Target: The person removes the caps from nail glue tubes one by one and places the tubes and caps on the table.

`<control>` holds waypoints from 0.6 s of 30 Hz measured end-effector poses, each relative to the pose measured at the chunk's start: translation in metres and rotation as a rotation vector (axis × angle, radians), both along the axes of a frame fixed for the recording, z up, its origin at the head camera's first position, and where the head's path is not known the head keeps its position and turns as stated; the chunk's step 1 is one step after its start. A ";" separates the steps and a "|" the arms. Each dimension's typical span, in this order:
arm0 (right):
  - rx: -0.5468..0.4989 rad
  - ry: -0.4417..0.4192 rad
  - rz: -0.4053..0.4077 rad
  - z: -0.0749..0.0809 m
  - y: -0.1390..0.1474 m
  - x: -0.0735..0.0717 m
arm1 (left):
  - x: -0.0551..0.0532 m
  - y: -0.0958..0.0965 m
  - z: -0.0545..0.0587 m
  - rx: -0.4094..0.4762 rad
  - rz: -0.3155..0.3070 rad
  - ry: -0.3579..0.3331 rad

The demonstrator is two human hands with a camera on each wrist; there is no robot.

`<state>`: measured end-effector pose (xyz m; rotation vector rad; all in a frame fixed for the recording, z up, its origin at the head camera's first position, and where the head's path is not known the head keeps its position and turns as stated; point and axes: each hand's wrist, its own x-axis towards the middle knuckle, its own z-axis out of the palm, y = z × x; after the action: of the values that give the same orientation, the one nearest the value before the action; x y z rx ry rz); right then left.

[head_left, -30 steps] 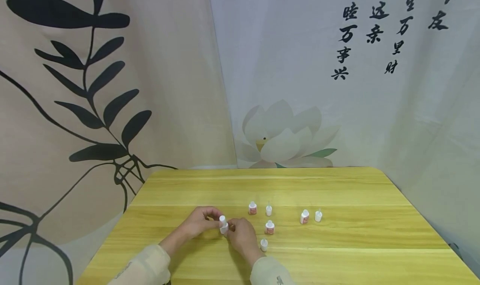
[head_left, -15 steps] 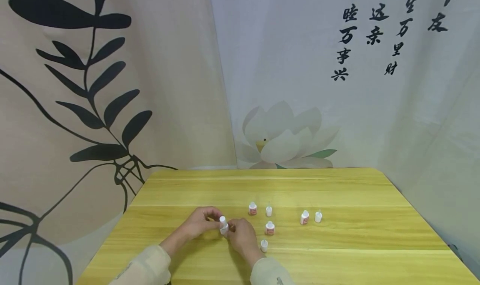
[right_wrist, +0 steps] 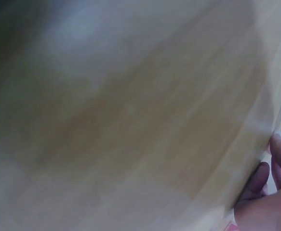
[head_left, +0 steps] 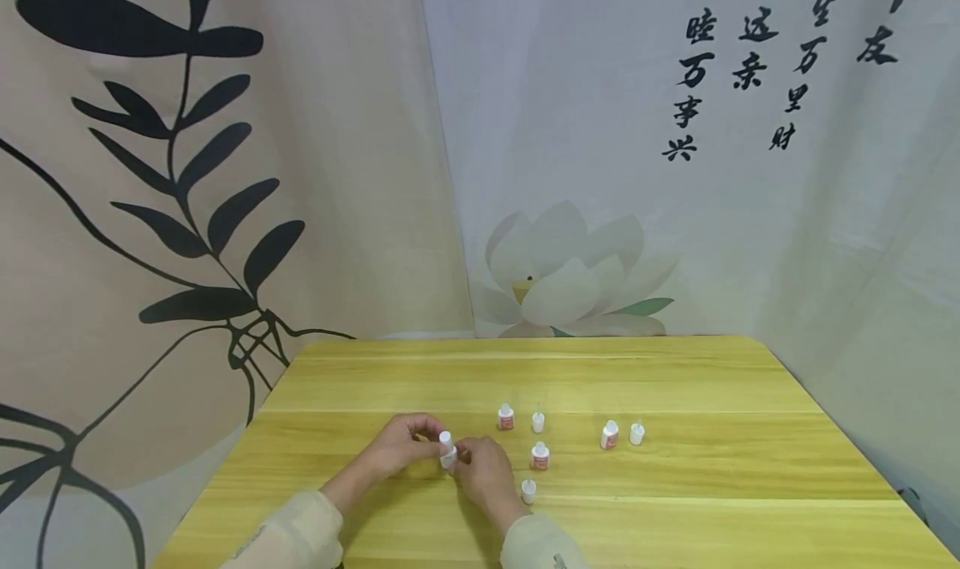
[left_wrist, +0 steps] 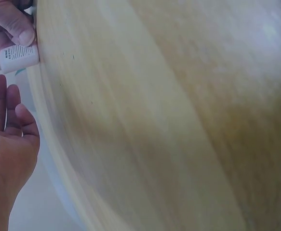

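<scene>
A small white bottle (head_left: 448,457) with a tall white cap (head_left: 446,439) stands between the two hands, left of the table's middle. My left hand (head_left: 397,448) pinches the cap from the left with thumb and fingers. From the right, my right hand (head_left: 486,471) grips the bottle's body. In the left wrist view, fine print shows on the bottle's label (left_wrist: 19,57), with right-hand fingers on it and the left hand (left_wrist: 10,149) below. The right wrist view catches only part of the right hand (right_wrist: 270,202) at its edge.
Right of the hands stand three uncapped bottles with red labels: a back one (head_left: 506,419), a nearer one (head_left: 540,457) and a right one (head_left: 610,436). Beside them are white caps with thin tips, at the back (head_left: 537,421), front (head_left: 528,491) and right (head_left: 637,432) of the wooden table (head_left: 712,469).
</scene>
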<state>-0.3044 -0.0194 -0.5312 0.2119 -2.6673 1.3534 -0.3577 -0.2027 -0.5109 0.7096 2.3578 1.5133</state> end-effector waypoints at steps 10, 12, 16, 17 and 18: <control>0.008 0.011 0.003 0.001 0.000 0.000 | 0.000 -0.001 0.000 0.000 -0.018 0.019; 0.008 0.011 0.003 0.001 0.000 0.000 | 0.000 -0.001 0.000 -0.006 -0.011 0.026; -0.004 0.012 0.008 0.001 0.000 0.001 | 0.001 0.000 0.000 -0.012 0.007 0.024; -0.006 0.015 0.010 0.001 0.000 0.001 | 0.001 0.000 0.000 -0.011 0.008 0.023; -0.007 0.017 0.012 0.001 0.000 0.001 | 0.002 0.000 0.001 -0.012 0.008 0.023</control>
<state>-0.3029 -0.0197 -0.5300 0.2377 -2.6509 1.3578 -0.3559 -0.2028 -0.5104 0.7193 2.3868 1.5011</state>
